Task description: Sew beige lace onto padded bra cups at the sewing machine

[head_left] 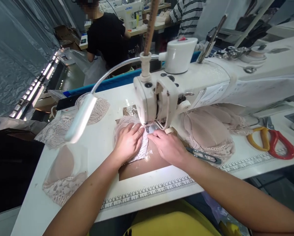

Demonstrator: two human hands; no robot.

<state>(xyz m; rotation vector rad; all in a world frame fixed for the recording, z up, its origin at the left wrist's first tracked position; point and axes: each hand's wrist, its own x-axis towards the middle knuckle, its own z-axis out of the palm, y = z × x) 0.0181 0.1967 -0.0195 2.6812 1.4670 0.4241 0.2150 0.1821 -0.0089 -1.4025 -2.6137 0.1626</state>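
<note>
A pale pink lace bra cup [145, 147] lies under the needle end of a white sewing machine [149, 98]. My left hand [128, 142] rests flat on the lace, fingers stretched toward the presser foot. On the other side of the needle, my right hand [168, 144] has its fingers curled and its thumb and forefinger pinched at the lace edge. Part of the cup is hidden beneath my left hand. A brown sheet [142, 168] covers the table [100, 170] under the work.
More lace cups [65, 177] lie on the left, with a lace pile [206, 131] on the right. Grey thread snips [206, 155] and red-and-yellow-handled scissors [282, 144] lie nearby. A lamp [80, 119] overhangs the left side. A ruler strip [149, 193] lines the front edge. Two people sit beyond.
</note>
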